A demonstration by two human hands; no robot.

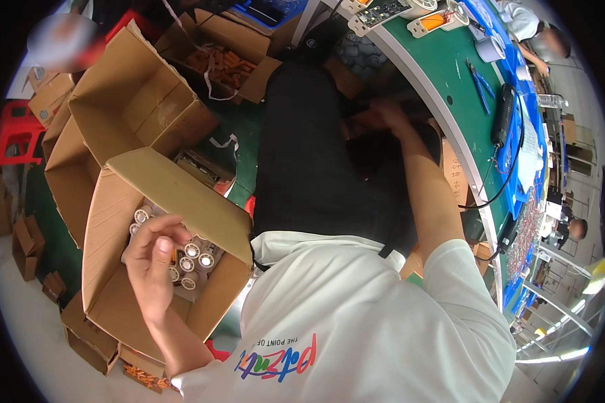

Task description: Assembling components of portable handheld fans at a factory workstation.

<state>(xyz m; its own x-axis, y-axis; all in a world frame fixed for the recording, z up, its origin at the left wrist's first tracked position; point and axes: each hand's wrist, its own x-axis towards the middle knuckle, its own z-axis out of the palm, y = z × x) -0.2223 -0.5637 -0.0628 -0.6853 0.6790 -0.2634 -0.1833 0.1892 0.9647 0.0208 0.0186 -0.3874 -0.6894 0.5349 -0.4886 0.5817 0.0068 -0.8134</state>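
Observation:
My left hand (153,258) hovers over an open cardboard box (212,198) on the left, its fingers loosely bent and the thumb apart from them. Nothing shows between these fingers. Below it in the box lie several white cylindrical parts (191,250) with round, ring-like ends, some of them covered by the hand. My right arm stretches forward past my leg, and my right hand (386,115) is in shadow below the edge of the green workbench (444,74). Its fingers are too dark to make out, as is anything they touch.
Another open carton (124,101) stands beyond the box. A carton of orange pieces (225,66) is at the far side, near grey parts (359,54). On the bench lie blue-handled pliers (480,87), a black electric screwdriver (504,117) and circuit boards (383,13). A red stool (20,131) stands left.

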